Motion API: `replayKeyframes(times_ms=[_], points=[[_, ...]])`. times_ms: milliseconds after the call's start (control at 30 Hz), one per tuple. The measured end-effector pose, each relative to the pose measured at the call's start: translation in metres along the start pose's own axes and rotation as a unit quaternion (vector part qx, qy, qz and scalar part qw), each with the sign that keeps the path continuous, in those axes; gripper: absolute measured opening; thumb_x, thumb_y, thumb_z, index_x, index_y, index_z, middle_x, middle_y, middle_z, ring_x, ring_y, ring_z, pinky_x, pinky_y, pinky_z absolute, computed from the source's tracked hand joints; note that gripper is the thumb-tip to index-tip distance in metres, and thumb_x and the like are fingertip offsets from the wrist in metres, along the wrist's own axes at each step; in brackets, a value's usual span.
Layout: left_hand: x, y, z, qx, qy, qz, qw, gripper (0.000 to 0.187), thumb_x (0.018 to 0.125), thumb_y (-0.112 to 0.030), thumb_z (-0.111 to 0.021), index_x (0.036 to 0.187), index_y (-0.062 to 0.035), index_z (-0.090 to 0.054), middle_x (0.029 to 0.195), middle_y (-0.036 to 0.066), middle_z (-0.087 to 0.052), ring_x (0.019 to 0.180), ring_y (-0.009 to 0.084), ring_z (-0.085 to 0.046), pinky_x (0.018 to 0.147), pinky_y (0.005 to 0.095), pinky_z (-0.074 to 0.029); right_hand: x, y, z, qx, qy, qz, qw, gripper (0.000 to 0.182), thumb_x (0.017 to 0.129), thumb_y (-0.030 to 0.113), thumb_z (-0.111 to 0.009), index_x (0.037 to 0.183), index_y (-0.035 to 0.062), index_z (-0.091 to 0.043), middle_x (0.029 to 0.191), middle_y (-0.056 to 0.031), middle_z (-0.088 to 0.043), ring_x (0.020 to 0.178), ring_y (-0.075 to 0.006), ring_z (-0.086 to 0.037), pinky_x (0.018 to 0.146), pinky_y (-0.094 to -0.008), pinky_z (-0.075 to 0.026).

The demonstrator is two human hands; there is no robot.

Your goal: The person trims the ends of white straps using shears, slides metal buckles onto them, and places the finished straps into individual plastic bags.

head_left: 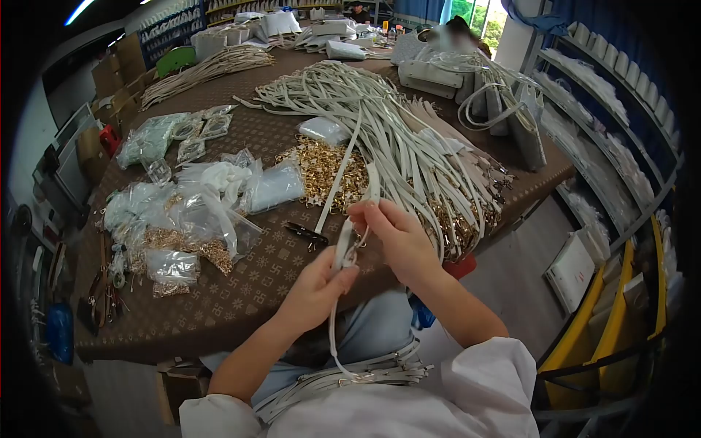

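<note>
My left hand (314,290) is closed on a white strap (342,244) with a metal clasp showing just above the fingers. The strap's thin tail hangs down toward my lap. My right hand (398,237) pinches the upper part of the same strap, a short way above and to the right. More white straps (343,379) with metal fittings lie across my lap. Just beyond my hands sits a pile of gold-coloured metal clasps (321,164). A dark-handled tool (305,233) lies on the table left of the held strap.
A large heap of white straps (380,131) spreads over the brown patterned table (241,292). Plastic bags (197,197) of small gold parts cover the left side. White handbags (431,77) stand at the back right. Shelving (606,117) runs along the right; a person is at the far side.
</note>
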State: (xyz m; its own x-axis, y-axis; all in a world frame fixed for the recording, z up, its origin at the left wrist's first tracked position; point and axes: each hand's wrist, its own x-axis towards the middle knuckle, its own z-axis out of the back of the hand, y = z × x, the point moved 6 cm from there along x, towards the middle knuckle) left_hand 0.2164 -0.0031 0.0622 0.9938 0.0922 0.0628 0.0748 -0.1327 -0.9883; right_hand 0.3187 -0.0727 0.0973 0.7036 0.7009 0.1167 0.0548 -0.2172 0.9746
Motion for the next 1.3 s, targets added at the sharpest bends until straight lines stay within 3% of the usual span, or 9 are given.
replayKeyframes(times_ms=[33, 133, 233, 367, 467, 600, 767, 900, 1300], points=[[-0.006, -0.007, 0.012, 0.05, -0.044, -0.024, 0.997, 0.02, 0.095, -0.019, -0.046, 0.107, -0.0031, -0.046, 0.075, -0.002, -0.046, 0.069, 0.0048, -0.045, 0.06, 0.0195, -0.038, -0.004, -0.005, 0.011, -0.186, -0.004, 0.02, 0.982, 0.028, 0.094, 0.023, -0.048, 0.108, -0.0003, -0.054, 0.092, -0.0012, -0.058, 0.087, -0.0077, -0.052, 0.078, -0.0224, -0.043], [-0.021, -0.024, 0.023, 0.163, -0.101, -0.052, 0.98, 0.018, 0.093, -0.018, -0.048, 0.095, 0.0004, -0.051, 0.074, 0.004, -0.051, 0.066, 0.0143, -0.05, 0.061, 0.0266, -0.042, -0.027, -0.025, -0.015, -0.086, 0.135, -0.035, 0.987, 0.026, 0.094, 0.022, -0.049, 0.105, -0.0005, -0.056, 0.091, -0.0003, -0.057, 0.086, -0.0081, -0.052, 0.076, -0.0234, -0.043], [-0.037, -0.018, 0.002, 0.364, 0.003, -0.008, 0.931, 0.025, 0.087, -0.017, -0.054, 0.101, 0.0037, -0.053, 0.089, 0.022, -0.058, 0.079, 0.0382, -0.056, 0.072, 0.0412, -0.045, -0.038, -0.029, -0.034, -0.206, 0.214, -0.062, 0.953, 0.023, 0.092, 0.021, -0.053, 0.097, 0.0001, -0.059, 0.09, -0.0036, -0.057, 0.082, -0.0089, -0.053, 0.07, -0.0245, -0.044], [-0.075, -0.01, 0.025, 0.306, 0.171, 0.081, 0.933, 0.024, 0.085, -0.014, -0.058, 0.102, 0.003, -0.055, 0.097, 0.02, -0.059, 0.086, 0.0338, -0.058, 0.074, 0.0391, -0.047, -0.043, -0.007, -0.04, -0.261, 0.27, -0.188, 0.907, 0.024, 0.087, 0.024, -0.059, 0.085, 0.0006, -0.06, 0.071, -0.0027, -0.055, 0.061, -0.0071, -0.052, 0.054, -0.0222, -0.042], [-0.11, -0.012, 0.099, 0.274, -0.076, -0.001, 0.959, 0.019, 0.083, -0.009, -0.06, 0.098, 0.0017, -0.058, 0.097, 0.015, -0.058, 0.086, 0.027, -0.057, 0.076, 0.0347, -0.046, -0.049, -0.008, -0.043, -0.244, 0.348, -0.314, 0.849, 0.027, 0.085, 0.028, -0.062, 0.08, 0.0011, -0.06, 0.058, -0.0005, -0.052, 0.048, -0.0063, -0.049, 0.044, -0.0214, -0.039], [-0.145, 0.021, 0.169, 0.434, -0.394, -0.027, 0.81, 0.014, 0.082, -0.004, -0.058, 0.095, 0.0023, -0.059, 0.093, 0.012, -0.056, 0.086, 0.0265, -0.054, 0.076, 0.0347, -0.044, -0.025, -0.009, -0.045, -0.211, 0.366, -0.37, 0.828, 0.03, 0.082, 0.03, -0.063, 0.074, 0.0023, -0.059, 0.053, -0.0014, -0.052, 0.044, -0.0073, -0.05, 0.042, -0.0212, -0.04], [-0.15, 0.03, 0.169, 0.575, -0.423, -0.06, 0.698, 0.012, 0.079, -0.001, -0.057, 0.09, 0.0007, -0.061, 0.091, 0.011, -0.054, 0.087, 0.0301, -0.052, 0.074, 0.0387, -0.044, 0.213, 0.101, 0.039, -0.017, -0.01, -0.123, 0.992, 0.025, 0.088, 0.025, -0.058, 0.081, 0.0009, -0.06, 0.057, -0.0022, -0.052, 0.037, -0.0072, -0.04, 0.035, -0.0175, -0.039], [-0.153, 0.035, 0.172, 0.596, -0.443, -0.07, 0.666, 0.012, 0.077, -0.002, -0.058, 0.088, 0.0006, -0.061, 0.09, 0.012, -0.055, 0.085, 0.0302, -0.052, 0.073, 0.0393, -0.044, 0.35, 0.249, 0.13, 0.266, -0.125, 0.245, 0.924, 0.045, 0.085, 0.021, -0.063, 0.112, -0.0078, -0.042, 0.097, -0.0246, -0.05, 0.086, -0.0288, -0.059, 0.071, -0.0279, -0.055], [-0.152, 0.036, 0.172, 0.594, -0.443, -0.078, 0.667, 0.012, 0.075, 0.0, -0.057, 0.086, 0.0011, -0.061, 0.089, 0.012, -0.057, 0.081, 0.0305, -0.055, 0.07, 0.0388, -0.046, 0.343, 0.237, 0.073, 0.102, -0.119, 0.286, 0.945, 0.007, 0.083, 0.006, -0.059, 0.085, -0.0007, -0.059, 0.074, -0.0063, -0.06, 0.07, -0.0165, -0.061, 0.052, -0.0236, -0.045]])
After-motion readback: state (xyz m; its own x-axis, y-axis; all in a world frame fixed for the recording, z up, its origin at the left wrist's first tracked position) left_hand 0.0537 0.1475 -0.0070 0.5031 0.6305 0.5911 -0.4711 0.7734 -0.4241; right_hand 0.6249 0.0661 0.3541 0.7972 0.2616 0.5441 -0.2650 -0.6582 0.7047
